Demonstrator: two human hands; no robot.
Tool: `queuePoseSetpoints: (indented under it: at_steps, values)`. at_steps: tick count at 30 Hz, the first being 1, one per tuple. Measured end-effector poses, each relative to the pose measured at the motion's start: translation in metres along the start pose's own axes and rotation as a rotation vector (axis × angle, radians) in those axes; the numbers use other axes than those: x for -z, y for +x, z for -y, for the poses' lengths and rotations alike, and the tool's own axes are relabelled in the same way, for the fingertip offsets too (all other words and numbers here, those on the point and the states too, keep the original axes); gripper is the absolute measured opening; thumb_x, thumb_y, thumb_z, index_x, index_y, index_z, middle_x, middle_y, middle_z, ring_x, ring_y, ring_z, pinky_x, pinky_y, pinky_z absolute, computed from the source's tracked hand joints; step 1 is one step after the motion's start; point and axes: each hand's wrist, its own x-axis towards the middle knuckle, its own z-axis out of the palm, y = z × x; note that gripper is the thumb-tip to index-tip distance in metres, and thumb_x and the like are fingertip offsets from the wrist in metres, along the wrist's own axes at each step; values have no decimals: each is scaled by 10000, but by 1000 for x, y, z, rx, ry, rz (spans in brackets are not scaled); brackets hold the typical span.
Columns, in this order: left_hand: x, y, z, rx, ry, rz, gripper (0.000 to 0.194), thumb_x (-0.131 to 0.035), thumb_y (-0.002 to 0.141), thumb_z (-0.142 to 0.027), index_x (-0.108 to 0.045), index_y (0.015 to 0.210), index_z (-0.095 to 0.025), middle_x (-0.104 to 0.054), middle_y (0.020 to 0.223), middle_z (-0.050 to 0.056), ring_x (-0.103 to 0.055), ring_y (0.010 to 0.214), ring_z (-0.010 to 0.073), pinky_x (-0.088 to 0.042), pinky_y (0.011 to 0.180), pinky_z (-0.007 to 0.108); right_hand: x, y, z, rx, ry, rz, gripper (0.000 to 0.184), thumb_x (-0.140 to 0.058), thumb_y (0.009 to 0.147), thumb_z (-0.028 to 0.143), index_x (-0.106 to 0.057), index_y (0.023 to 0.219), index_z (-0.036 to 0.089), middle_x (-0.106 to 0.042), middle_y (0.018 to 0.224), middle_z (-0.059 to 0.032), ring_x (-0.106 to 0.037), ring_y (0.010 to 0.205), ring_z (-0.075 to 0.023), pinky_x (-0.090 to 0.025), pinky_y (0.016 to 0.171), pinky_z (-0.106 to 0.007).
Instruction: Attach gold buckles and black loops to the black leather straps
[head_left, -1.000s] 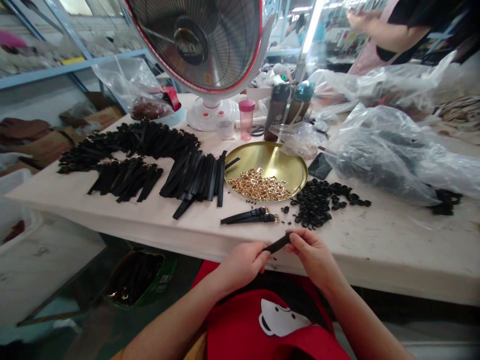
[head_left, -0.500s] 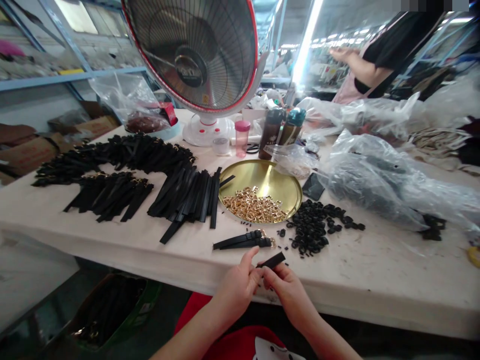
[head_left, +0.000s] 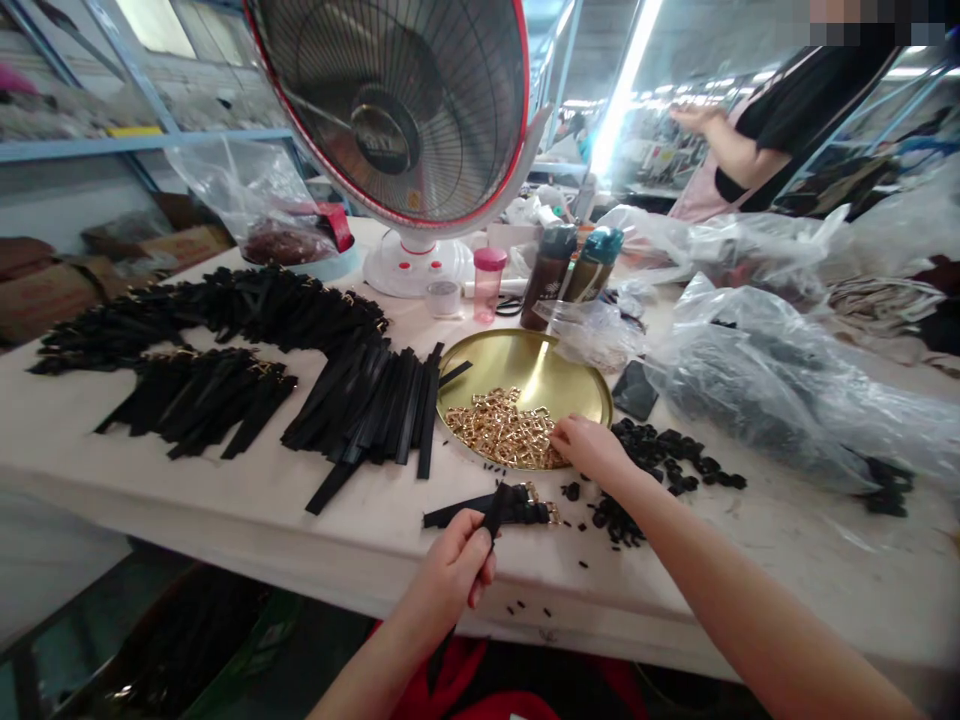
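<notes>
My left hand (head_left: 459,562) is closed around a black strap (head_left: 495,508), which sticks up past the thumb and hangs down below the fist. At the right side of a round gold tray (head_left: 517,350), my right hand (head_left: 589,447) has its fingertips pinched together at a heap of small gold buckles (head_left: 499,425). Whatever those fingertips hold is too small to make out. Just beyond my left hand lie a few black straps with gold buckles (head_left: 450,512). Small black loops (head_left: 686,455) are piled beside and partly under my right forearm.
Plain black straps (head_left: 375,410) lie fanned left of the tray, with buckled bundles (head_left: 202,400) farther left. Behind stand a fan (head_left: 390,120), a pink cup (head_left: 488,285) and dark bottles (head_left: 550,275). Plastic bags (head_left: 780,370) cover the right side. Another person (head_left: 780,130) stands beyond.
My hands were together at the table edge on the black strap. The right one has let go and reached forward to the buckles; the left keeps the strap, now turned more upright.
</notes>
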Motion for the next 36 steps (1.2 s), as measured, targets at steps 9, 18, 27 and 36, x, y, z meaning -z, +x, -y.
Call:
queuePoseSetpoints:
  at_steps: [9,18,27,36]
  values:
    - [-3,-14,-8,-98,138,-89,217,-397,802,-328,-442,916,-150,-399,538,-79,-342,399,51,-287,396,173,20,-10,15,-29,118,-51,121,-482,760,183,-595,759,141,-617,882,-118,-577,813,-219,-398,696,-303]
    - [-18,-11,-46,-291,186,-81,266,-486,789,-405,-478,908,-167,-389,537,-80,-336,433,60,-276,405,178,45,-98,71,-5,1274,346,245,-528,776,414,-502,741,173,-598,681,-6,-507,544,-90,-420,552,-242]
    - [-22,-30,-33,-355,535,-160,168,-506,769,-319,-517,737,-155,-484,618,-42,-420,579,87,-318,539,199,31,-130,92,-36,1271,318,300,-543,739,467,-499,697,172,-509,554,39,-434,471,-77,-364,491,-231]
    - [-32,-28,-30,-173,291,-106,166,-509,727,-314,-474,670,-162,-403,497,-66,-347,448,64,-264,445,195,14,-143,77,74,1096,239,227,-534,772,398,-593,822,184,-517,613,25,-456,557,-110,-362,530,-239]
